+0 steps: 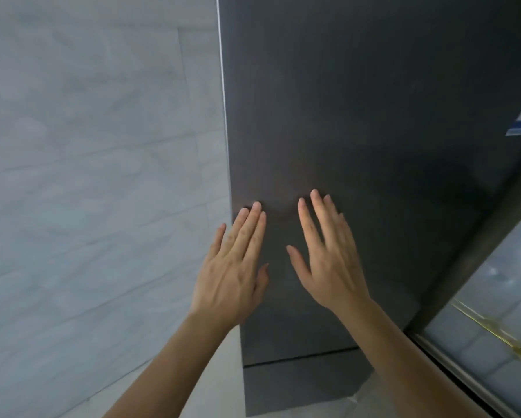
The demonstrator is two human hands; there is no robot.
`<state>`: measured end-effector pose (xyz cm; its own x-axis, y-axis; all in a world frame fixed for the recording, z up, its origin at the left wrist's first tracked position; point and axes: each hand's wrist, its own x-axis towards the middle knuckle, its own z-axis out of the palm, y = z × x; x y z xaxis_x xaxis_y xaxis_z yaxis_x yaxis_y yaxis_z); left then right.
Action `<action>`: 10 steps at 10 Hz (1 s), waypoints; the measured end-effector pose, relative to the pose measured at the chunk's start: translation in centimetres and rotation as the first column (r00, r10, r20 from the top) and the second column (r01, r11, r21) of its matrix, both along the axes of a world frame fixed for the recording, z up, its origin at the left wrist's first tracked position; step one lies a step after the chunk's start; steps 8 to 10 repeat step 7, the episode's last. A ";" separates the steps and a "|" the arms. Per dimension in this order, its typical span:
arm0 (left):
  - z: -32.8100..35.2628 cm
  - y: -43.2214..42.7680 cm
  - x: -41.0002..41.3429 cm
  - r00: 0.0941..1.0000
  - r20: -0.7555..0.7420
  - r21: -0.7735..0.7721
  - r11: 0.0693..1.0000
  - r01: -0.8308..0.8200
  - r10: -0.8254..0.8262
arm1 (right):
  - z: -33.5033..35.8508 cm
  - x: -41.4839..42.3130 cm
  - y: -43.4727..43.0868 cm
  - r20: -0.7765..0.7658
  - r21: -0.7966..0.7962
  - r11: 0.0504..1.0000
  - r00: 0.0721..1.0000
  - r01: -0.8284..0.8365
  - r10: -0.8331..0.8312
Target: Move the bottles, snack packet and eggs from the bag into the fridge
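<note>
My left grip, right grip spread flat on dark grey matte fridge door; I judge it heavy, slick; pull edge beside left grip.

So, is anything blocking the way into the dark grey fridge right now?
Yes: the fridge's own dark grey brushed upper door looks shut, and no interior shows. The empty left hand and right hand lie flat, fingers straight, against its face near the left edge. The bag and groceries are out of view.

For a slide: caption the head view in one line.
Left hand and right hand, fingers straight, against the dark grey fridge door, beside a pale grey tiled wall.
</note>
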<state>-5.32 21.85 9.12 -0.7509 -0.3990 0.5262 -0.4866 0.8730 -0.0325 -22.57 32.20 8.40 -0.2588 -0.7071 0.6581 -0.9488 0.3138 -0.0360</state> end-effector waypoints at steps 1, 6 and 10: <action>-0.4 -0.5 -0.4 0.998 0.040 -0.028 0.998 -0.048 0.049 | -1.0 -0.7 -1.0 -0.033 0.015 0.999 0.999 0.031 -0.030; 1.0 2.3 -0.8 0.995 -0.016 0.003 0.995 -0.096 0.096 | 2.6 -0.6 2.8 -0.035 0.172 0.985 0.999 -0.022 0.029; 1.7 4.2 -1.1 0.996 -0.030 0.069 0.994 -0.080 0.083 | 4.0 -0.7 5.2 -0.028 0.142 0.990 1.000 0.007 -0.003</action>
